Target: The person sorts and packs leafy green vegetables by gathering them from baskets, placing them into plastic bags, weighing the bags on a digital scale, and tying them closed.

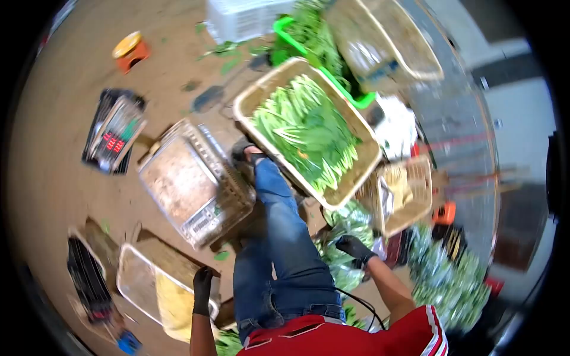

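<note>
Hands (202,288) (355,247) — two, green tub (363,102) — one

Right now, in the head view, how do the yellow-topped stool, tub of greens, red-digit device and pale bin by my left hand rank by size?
Largest to smallest:
1. Tub of greens
2. Pale bin
3. Red-digit device
4. Yellow-topped stool

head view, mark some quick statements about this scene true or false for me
1. The right hand is bare. False: the right hand wears a dark glove.
2. A yellow-topped orange stool stands at the upper left. True.
3. The big central tub holds oranges. False: leafy greens lie in the tub.
4. Red digits show on the dark device at left. True.
5. The person wears white trousers. False: they are blue jeans.
</note>
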`<action>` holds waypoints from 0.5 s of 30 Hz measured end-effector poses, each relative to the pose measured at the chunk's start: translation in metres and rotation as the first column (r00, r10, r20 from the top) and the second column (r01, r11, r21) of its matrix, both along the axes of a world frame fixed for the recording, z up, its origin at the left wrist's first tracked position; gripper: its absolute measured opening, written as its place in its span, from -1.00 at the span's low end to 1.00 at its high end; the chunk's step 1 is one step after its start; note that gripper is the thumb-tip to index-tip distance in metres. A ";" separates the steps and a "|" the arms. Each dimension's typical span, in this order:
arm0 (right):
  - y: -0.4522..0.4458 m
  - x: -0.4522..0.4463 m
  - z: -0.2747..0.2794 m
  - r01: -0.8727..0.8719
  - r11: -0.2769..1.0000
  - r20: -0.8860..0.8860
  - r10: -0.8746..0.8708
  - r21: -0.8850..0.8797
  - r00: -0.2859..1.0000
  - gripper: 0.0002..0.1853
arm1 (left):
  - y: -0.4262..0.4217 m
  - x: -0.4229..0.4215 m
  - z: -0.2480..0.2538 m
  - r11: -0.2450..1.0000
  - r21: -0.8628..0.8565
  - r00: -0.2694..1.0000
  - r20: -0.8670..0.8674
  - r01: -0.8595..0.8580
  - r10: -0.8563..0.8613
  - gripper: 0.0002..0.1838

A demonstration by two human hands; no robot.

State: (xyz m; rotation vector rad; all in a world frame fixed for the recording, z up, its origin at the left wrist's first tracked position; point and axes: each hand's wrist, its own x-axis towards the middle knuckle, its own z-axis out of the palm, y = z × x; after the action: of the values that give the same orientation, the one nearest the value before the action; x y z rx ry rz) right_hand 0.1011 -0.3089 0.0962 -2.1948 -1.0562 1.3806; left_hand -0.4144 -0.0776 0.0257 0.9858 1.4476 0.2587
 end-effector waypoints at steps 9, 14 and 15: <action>0.145 0.028 0.024 -0.421 0.906 0.097 0.416 0.043 0.904 -0.82 | -0.188 -0.014 -0.016 0.889 0.030 0.859 -0.243 -0.457 0.450 -0.51; 0.261 -0.052 0.074 -0.721 0.693 0.094 0.720 -0.031 0.688 -0.83 | -0.284 0.005 -0.006 0.529 -0.056 0.531 -0.163 -0.847 0.832 -0.53; 0.274 -0.060 0.070 -0.674 0.738 -0.029 0.673 -0.022 0.739 -0.81 | -0.311 0.017 -0.018 0.427 -0.039 0.428 -0.141 -0.904 0.893 -0.54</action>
State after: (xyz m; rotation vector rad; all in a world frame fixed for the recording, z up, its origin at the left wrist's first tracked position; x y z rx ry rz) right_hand 0.0409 -0.0348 0.1662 -1.8648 -1.9688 1.6848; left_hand -0.3975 -0.3884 0.0081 -0.0067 1.9654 0.9252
